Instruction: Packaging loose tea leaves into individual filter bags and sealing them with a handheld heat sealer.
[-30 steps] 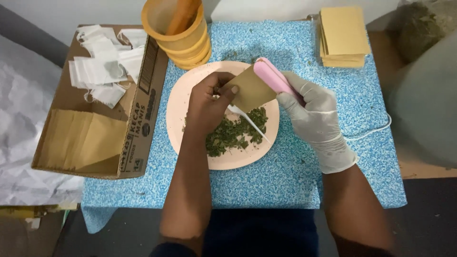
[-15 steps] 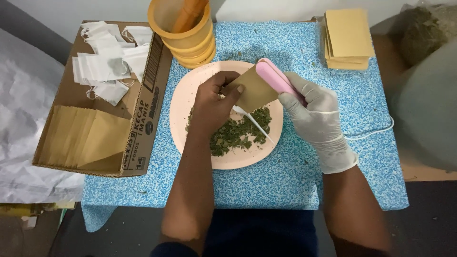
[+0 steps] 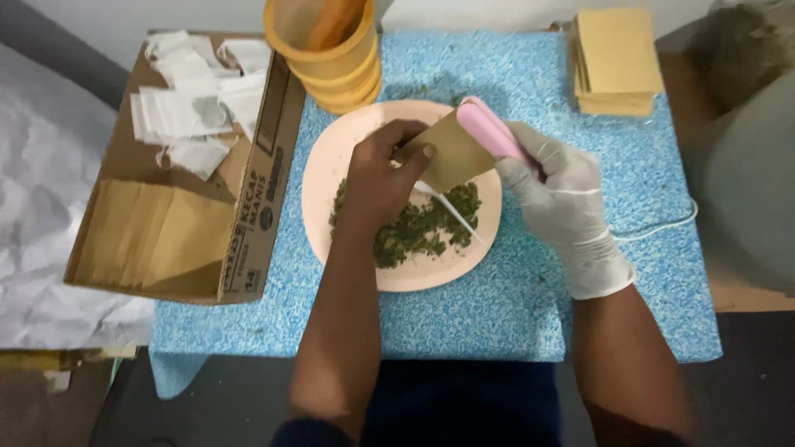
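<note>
surface: blue speckled mat (image 3: 513, 323) covered a small table, with a grey wall behind.
left hand: left hand (image 3: 383, 178), bare, pinched the edge of a small brown paper pouch (image 3: 451, 151) over the pink plate (image 3: 323, 178).
right hand: right hand (image 3: 556, 186), in a white glove, was closed around a pink handheld sealer (image 3: 489, 128) set against the pouch's far edge.
pouch: it hung tilted above the plate, between both hands, with a white string (image 3: 455, 215) trailing down over the dried green leaves (image 3: 414, 228).
risk: the tilted pouch might have spilled leaves if its open edge slipped from the pinch; the string could have been caught in the sealer.
risk two: the sealer's white cord (image 3: 662, 228) ran across the mat and looked liable to snag on the wrist.
around: stack of orange cups (image 3: 327, 50) touched the plate's far rim; a cardboard box (image 3: 248, 215) of white sachets (image 3: 178, 112) sat just beside it on the left; a stack of brown pouches (image 3: 617, 58) lay well apart at the far right.
in the way: the cups crowded the space behind the pouch.
</note>
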